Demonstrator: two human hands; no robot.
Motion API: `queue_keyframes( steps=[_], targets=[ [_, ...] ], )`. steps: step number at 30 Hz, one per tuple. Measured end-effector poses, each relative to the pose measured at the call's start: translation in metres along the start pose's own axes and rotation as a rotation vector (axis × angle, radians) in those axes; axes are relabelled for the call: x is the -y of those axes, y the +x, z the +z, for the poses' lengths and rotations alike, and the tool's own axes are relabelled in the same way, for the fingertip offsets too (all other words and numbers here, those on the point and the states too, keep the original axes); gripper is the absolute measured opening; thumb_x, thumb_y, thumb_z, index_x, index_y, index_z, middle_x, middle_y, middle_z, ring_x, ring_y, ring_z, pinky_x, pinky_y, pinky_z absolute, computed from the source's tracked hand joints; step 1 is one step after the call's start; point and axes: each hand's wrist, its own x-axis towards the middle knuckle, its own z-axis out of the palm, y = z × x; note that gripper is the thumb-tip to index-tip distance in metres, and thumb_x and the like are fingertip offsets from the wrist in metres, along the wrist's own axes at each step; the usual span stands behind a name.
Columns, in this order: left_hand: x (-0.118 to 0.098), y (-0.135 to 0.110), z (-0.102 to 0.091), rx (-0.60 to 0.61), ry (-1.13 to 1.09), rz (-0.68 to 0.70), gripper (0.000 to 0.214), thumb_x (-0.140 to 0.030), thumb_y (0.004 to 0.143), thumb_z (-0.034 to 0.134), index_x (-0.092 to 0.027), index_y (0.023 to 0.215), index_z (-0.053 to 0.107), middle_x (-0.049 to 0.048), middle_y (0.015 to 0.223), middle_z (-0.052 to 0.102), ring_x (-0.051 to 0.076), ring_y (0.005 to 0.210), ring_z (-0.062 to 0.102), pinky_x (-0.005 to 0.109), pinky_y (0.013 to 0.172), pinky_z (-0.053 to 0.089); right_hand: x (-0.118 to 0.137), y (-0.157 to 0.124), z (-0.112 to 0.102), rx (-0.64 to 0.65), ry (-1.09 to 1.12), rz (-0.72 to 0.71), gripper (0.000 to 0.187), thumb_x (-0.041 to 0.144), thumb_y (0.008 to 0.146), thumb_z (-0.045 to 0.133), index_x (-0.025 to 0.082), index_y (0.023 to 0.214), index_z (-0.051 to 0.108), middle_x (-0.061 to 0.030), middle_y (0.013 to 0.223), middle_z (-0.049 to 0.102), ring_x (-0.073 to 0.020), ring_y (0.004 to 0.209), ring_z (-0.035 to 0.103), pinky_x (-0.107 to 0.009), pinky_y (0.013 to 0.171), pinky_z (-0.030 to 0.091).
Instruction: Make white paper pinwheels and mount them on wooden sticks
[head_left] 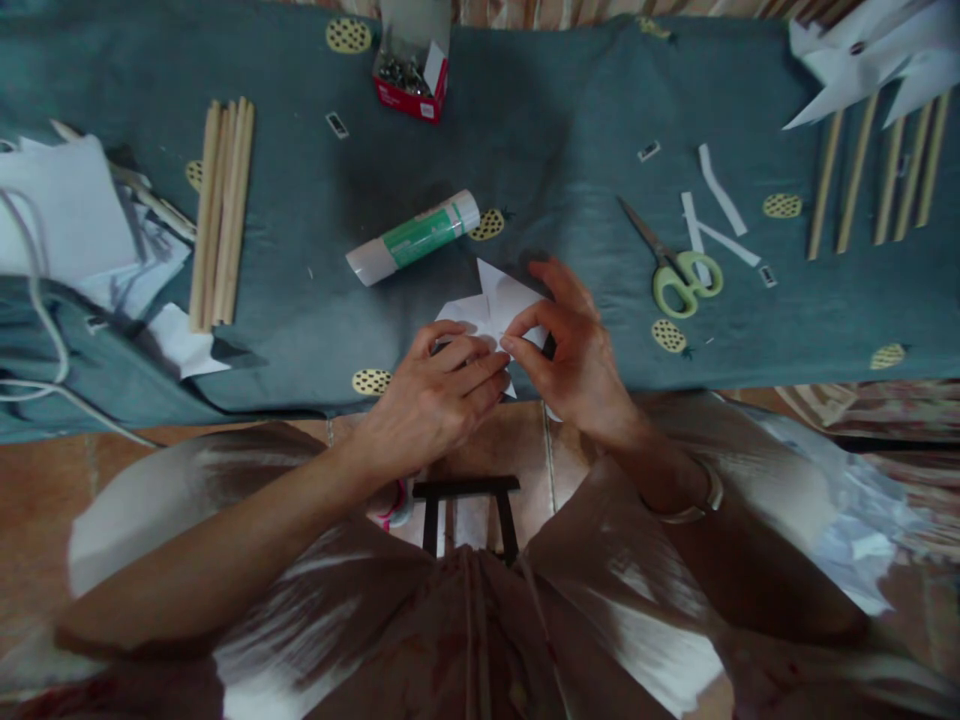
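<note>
Folded white paper [514,300] being held two-handed, just near side of glue stick [412,238]

Paper is being held at the near edge of the blue-green cloth [300,220], near side of glue stick and a little right. Its left part is being covered by the bent fingers of the left hand [450,390]; left thumb is being hidden, so exact closure can't be told. Its centre is being pinched by the right hand [577,360], thumb and index tips about together. Whether anything small is being gripped there too: can't tell.

Risks, my read:
- Folds are being retained by finger pressure, apparently; points could be sprung loose if either hand eases.
- Thin centre is being loaded by the pinch; too hard and it could be torn or creased.
- Glue stick is being left on its side, round, beyond the fingers; could be rolled by a knuckle.

Right of glue stick, scissors [666,265] are being left lying, paper strips [720,190] beyond; blades could be met by a careless reach. Left of it, wooden sticks [234,210] are being kept side by side, rollable if bumped. Far right of it, pinwheels [840,65] are being grouped. Beyond it, metal bits are being held in a red box [409,103], flap up; spillable if tipped.
</note>
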Motion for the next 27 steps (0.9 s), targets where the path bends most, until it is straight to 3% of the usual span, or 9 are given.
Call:
queue_keyframes(
  steps=[8, 15, 21, 27],
  targets=[
    [0.000, 0.001, -0.001, 0.013, 0.025, 0.000, 0.014, -0.019, 0.097, 0.055, -0.017, 0.104, 0.067, 0.0030, 0.111, 0.076, 0.020, 0.102, 0.065, 0.044, 0.098, 0.046, 0.001, 0.001, -0.001, 0.002, -0.004, -0.021, 0.007, 0.020, 0.082, 0.068, 0.024, 0.084, 0.063, -0.0101, 0.144, 0.052, -0.0302, 0.142, 0.042, -0.055, 0.116, 0.036],
    [0.000, 0.001, 0.000, 0.001, 0.021, -0.001, 0.014, -0.019, 0.097, 0.055, -0.018, 0.102, 0.068, 0.0028, 0.109, 0.076, 0.019, 0.101, 0.065, 0.044, 0.099, 0.046, 0.001, 0.000, 0.000, 0.008, -0.027, -0.012, 0.014, 0.017, 0.082, 0.067, 0.030, 0.087, 0.063, -0.0010, 0.143, 0.051, -0.0251, 0.142, 0.041, -0.051, 0.118, 0.037],
    [0.000, 0.000, 0.001, 0.045, -0.019, -0.025, 0.019, -0.019, 0.097, 0.052, -0.020, 0.108, 0.068, 0.0040, 0.111, 0.075, 0.020, 0.107, 0.063, 0.046, 0.102, 0.045, 0.002, -0.001, 0.001, -0.011, -0.045, -0.079, 0.011, 0.020, 0.087, 0.062, 0.027, 0.088, 0.071, -0.0062, 0.143, 0.051, -0.0294, 0.143, 0.040, -0.049, 0.117, 0.035],
    [0.000, 0.000, 0.000, 0.013, 0.018, 0.009, 0.011, -0.018, 0.096, 0.057, -0.017, 0.104, 0.064, 0.0025, 0.107, 0.075, 0.019, 0.103, 0.064, 0.043, 0.102, 0.044, 0.008, -0.010, -0.005, 0.016, -0.162, -0.178, 0.021, 0.022, 0.092, 0.050, 0.030, 0.094, 0.070, -0.0025, 0.148, 0.051, -0.0320, 0.147, 0.034, -0.055, 0.114, 0.033]
  ],
)
